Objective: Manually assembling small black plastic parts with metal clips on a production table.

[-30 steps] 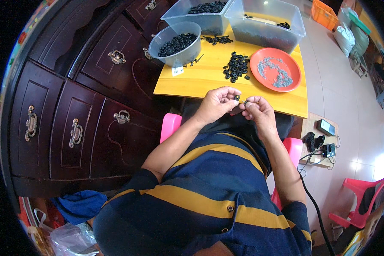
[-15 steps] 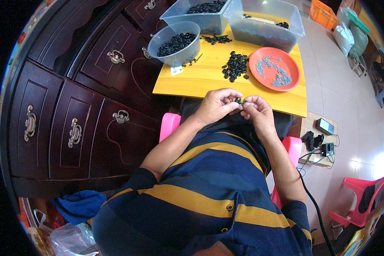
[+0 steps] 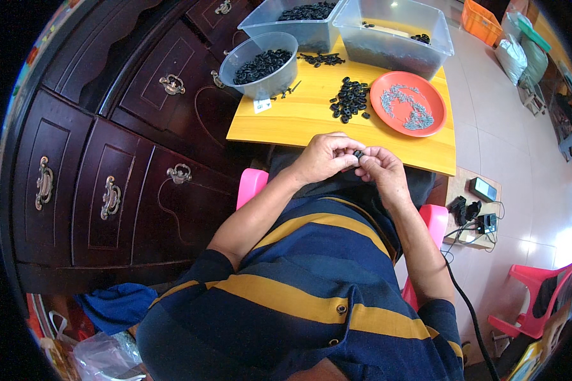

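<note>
Just in front of the yellow table's near edge, my left hand (image 3: 327, 157) and my right hand (image 3: 382, 170) meet over my lap. Between their fingertips they pinch a small black plastic part (image 3: 358, 154), mostly covered by the fingers. Beyond the hands lies a loose pile of small black oval parts (image 3: 349, 98) on the table. To its right stands a red round plate (image 3: 440, 115) with many small grey metal pins or screws (image 3: 419, 117) spread on it.
On the yellow table (image 3: 267, 130) a clear round tub (image 3: 260, 89) of black parts stands at left. Two clear plastic bins (image 3: 394, 54) stand at the back, near thin black pieces (image 3: 321, 60). Dark wooden drawers (image 3: 108, 159) rise at left; a stool with chargers (image 3: 483, 209) stands right.
My fingertips have drawn closer together around the small black part, and my right hand has shifted slightly left. Things on the table stay where they were.
</note>
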Motion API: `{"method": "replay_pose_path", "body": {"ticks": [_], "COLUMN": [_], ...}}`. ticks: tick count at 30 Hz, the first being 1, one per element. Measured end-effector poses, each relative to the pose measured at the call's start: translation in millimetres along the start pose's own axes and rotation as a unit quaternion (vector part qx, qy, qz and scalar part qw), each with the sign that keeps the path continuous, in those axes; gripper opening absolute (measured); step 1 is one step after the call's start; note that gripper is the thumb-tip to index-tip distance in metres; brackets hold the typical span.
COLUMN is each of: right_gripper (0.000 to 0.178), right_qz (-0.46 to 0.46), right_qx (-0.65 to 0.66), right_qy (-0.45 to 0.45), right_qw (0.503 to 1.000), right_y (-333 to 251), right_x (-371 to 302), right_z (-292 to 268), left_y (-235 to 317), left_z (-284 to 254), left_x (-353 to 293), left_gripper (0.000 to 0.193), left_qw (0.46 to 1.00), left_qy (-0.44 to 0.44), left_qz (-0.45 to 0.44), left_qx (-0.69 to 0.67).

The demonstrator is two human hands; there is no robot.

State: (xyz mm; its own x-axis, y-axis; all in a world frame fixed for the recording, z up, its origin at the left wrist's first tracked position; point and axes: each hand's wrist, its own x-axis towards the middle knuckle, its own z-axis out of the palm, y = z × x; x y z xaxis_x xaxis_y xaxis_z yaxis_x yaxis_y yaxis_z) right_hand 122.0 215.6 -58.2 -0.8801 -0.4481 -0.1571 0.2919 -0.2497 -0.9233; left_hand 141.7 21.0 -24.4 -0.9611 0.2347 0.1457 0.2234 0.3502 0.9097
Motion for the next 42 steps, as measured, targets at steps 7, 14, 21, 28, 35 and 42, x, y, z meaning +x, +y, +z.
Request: {"method": "replay_pose_path", "body": {"ticks": [7,14,21,28,35,42], "right_gripper": [0.015,0.013,0.011,0.011,0.011,0.012], "right_qz": [0.037,0.077,0.063,0.061,0.075,0.073], "right_qx": [0.010,0.073,0.154,0.184,0.176,0.165], "right_qy": [-0.034,-0.011,0.027,0.019,0.005,0.001], "right_qw": [0.999,0.994,0.986,0.981,0.981,0.984], "right_y": [1.3,-2.0,5.9,10.9,5.5,7.4], "right_x": [1.3,1.8,3.9,6.5,2.8,3.6], "right_z": [-3.6,-1.5,-0.9,-5.2,-5.7,-4.2], "left_y": [-0.2,6.9,19.5,15.0,16.7,12.9], "left_z": [-5.0,-0.6,21.8,24.1,19.6,18.3], "left_x": [6.4,9.9,4.1,6.8,5.0,5.7], "left_gripper": [0.026,0.039,0.046,0.027,0.028,0.030], "left_qw": [0.997,0.994,0.916,0.932,0.950,0.942], "left_qy": [-0.036,-0.019,0.114,0.107,0.078,0.071], "left_qz": [0.046,0.040,0.149,0.150,0.137,0.159], "left_qx": [0.049,0.096,0.355,0.312,0.271,0.288]}}
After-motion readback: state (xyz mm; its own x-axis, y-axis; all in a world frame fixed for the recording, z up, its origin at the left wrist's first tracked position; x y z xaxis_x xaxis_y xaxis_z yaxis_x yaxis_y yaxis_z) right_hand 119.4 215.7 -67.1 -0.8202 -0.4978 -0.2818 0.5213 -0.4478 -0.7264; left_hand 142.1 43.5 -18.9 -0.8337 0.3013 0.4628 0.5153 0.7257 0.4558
